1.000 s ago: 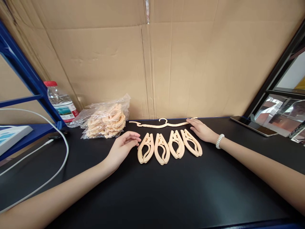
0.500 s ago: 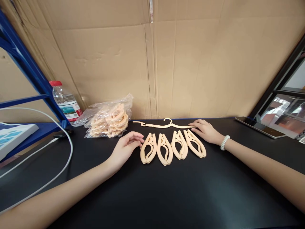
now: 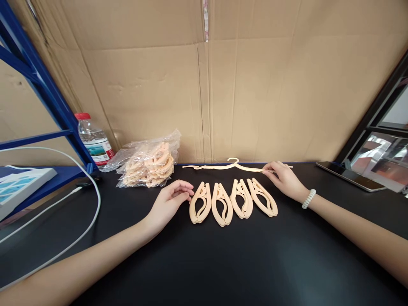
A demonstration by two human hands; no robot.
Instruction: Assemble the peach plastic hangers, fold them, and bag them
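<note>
Several folded peach plastic hangers [image 3: 233, 202] lie side by side on the black table [image 3: 223, 263]. Behind them, along the cardboard wall, lies one unfolded hanger [image 3: 223, 166]. My right hand [image 3: 286, 180], with a white bracelet at the wrist, pinches the right arm of that unfolded hanger with its fingertips. My left hand [image 3: 170, 199] rests on the table with fingers loosely curled and holds nothing. Its fingertips are right beside the leftmost folded hanger.
A clear bag of more hangers [image 3: 148, 165] sits at the back left beside a water bottle [image 3: 94, 142] and a blue shelf frame [image 3: 41, 85]. A white cable [image 3: 83, 225] loops at the left. A tablet [image 3: 346, 176] lies at the right. A cardboard wall [image 3: 204, 85] closes the back.
My right hand went from lying over the unfolded hanger's end to pinching its arm, and the hanger slid a little right. My left hand barely moved.
</note>
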